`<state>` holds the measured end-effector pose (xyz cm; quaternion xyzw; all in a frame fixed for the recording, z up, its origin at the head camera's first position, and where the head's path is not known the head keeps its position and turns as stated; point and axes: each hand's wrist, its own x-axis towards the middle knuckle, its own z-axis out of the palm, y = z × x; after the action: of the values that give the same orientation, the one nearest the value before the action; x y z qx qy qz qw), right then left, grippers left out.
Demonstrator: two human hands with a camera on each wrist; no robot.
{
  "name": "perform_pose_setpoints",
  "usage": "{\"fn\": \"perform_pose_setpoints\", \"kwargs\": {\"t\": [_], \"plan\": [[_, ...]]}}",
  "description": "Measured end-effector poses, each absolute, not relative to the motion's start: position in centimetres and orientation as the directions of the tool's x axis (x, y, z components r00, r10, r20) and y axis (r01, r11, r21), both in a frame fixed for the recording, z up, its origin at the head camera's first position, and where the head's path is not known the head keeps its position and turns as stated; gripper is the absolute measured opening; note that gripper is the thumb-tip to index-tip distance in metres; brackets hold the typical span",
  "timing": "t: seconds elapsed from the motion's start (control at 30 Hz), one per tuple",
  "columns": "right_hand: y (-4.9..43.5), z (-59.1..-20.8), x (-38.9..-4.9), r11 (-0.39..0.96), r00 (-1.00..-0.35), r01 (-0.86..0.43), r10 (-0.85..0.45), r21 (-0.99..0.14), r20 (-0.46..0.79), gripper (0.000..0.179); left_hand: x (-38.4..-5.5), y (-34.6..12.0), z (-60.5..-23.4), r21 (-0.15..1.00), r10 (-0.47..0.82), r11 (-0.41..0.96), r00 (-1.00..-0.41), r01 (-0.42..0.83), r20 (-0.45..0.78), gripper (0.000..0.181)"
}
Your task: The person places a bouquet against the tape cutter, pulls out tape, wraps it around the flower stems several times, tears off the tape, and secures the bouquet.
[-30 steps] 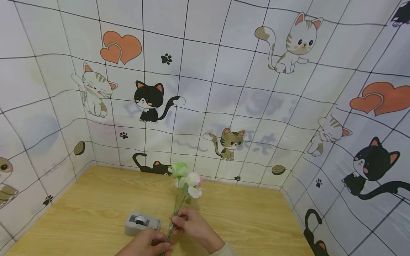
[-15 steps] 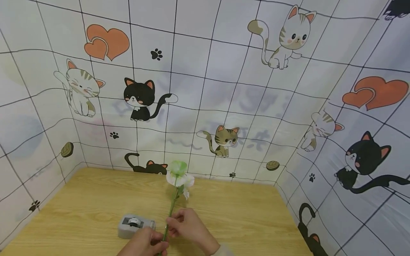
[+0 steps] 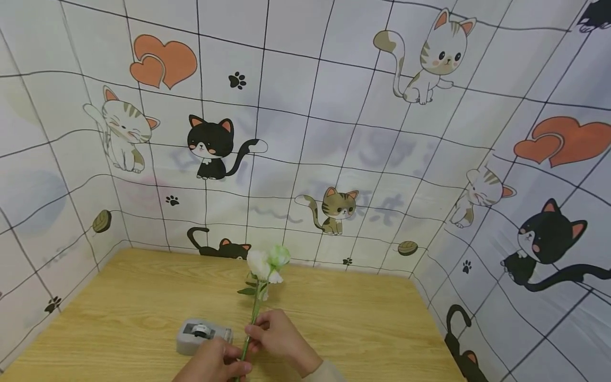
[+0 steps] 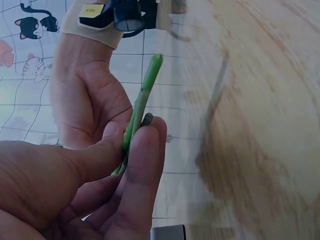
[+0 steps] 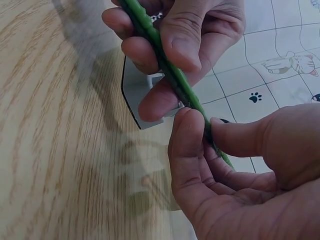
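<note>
Green stems (image 3: 256,306) of a small bunch of flowers slant up from my two hands, the blooms pointing away from me. A white bloom (image 3: 258,264) sits left of a pale green bloom (image 3: 279,255), with dark leaves below. My left hand (image 3: 213,361) pinches the stems near their lower end; in the left wrist view the cut stem tips (image 4: 152,70) stick out past its fingers. Just above it, my right hand (image 3: 282,337) pinches the same stems between thumb and fingers. In the right wrist view, the stems (image 5: 172,70) run closely side by side through both hands.
A grey tape dispenser (image 3: 187,342) stands on the wooden table (image 3: 358,318) just left of the hands, partly behind the left one. Cloth walls (image 3: 296,132) printed with cats and grid lines enclose the table at the back and sides.
The bunch has turned in my fingers: the green bloom went from the left to the right, and the white one now shows at left. Both hands keep nearly the same place on the stems.
</note>
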<state>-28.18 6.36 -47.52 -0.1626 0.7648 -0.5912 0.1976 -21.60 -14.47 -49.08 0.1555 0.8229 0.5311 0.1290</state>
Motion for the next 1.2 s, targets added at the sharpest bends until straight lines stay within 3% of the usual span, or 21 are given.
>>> {"fn": "perform_pose_setpoints", "kwargs": {"t": [0.23, 0.5, 0.7, 0.87, 1.2], "plan": [[5.9, -47.4, -28.1, 0.244, -0.852, -0.024, -0.512, -0.969, -0.108, 0.017, -24.5, -17.8, -54.6, 0.932, 0.565, 0.278, -0.824, 0.234, 0.039, 0.029], [5.2, -47.6, -28.0, 0.236, -0.850, 0.017, -0.509, -0.972, -0.139, 0.015, -25.9, -19.2, -58.4, 0.945, 0.568, 0.262, -0.823, 0.197, 0.014, 0.033], [5.9, -47.9, -28.2, 0.212, -0.862, 0.051, -0.484, -0.976, -0.150, 0.013, -25.3, -17.8, -56.1, 0.958, 0.569, 0.234, -0.822, 0.165, 0.003, 0.030], [6.0, -48.0, -28.1, 0.218, -0.855, 0.049, -0.496, -0.975, -0.154, 0.014, -23.2, -17.1, -52.0, 0.929, 0.561, 0.296, -0.828, 0.223, 0.019, 0.030], [6.5, -47.4, -28.0, 0.236, -0.852, 0.076, -0.489, -0.969, -0.186, 0.018, -21.4, -15.3, -48.7, 0.915, 0.422, 0.383, -0.905, 0.125, -0.053, 0.030]]}}
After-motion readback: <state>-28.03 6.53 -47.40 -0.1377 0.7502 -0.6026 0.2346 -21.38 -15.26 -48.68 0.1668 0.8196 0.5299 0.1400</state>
